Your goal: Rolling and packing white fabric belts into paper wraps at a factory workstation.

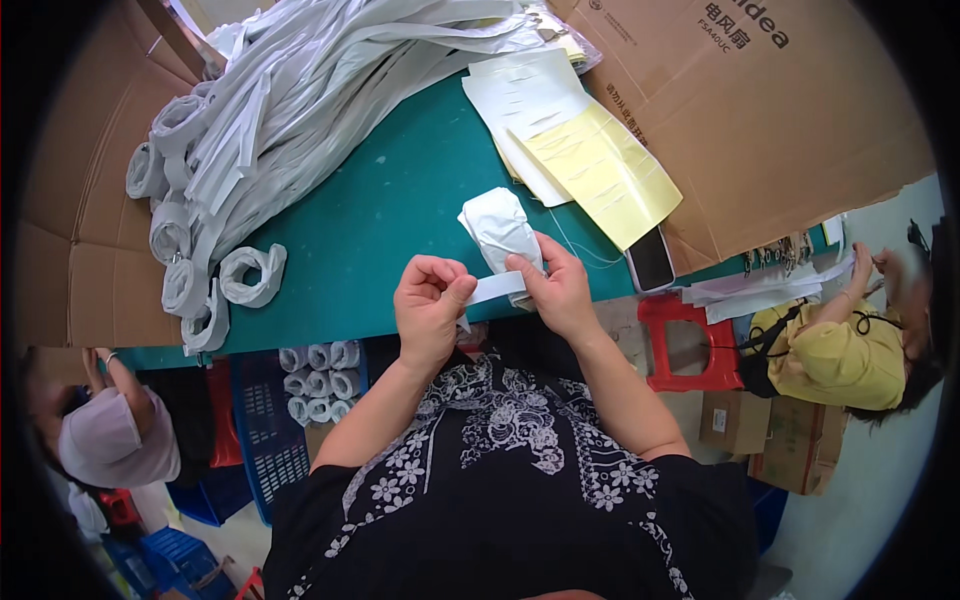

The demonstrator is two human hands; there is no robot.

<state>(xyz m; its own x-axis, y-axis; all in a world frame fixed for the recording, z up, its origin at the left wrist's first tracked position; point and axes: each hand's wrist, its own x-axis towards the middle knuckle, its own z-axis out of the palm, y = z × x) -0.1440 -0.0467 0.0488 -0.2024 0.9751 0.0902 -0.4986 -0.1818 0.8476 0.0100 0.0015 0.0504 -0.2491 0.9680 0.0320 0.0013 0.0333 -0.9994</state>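
Note:
Just past the table's near edge, my right hand [560, 290] grips a flattened white roll of strip material [502, 225], its thumb pressed on the near end. A short, flat white band [495, 288] runs from that thumb across to my left hand [430, 305]. The left thumb and forefinger pinch the band's other end, with the remaining fingers curled in. Part of the roll is hidden behind my right fingers. Beyond the roll lie white sheets [520, 85] and a yellow sheet [610, 165] with rows of slit-like lines.
Long white strips [330, 90] heap across the green table [390, 200]; several coiled rolls [252, 275] sit at left. A phone [652, 262] lies by a large cardboard panel [780, 120]. Below are a blue basket [262, 420] and red stool [685, 340]. People work at both sides.

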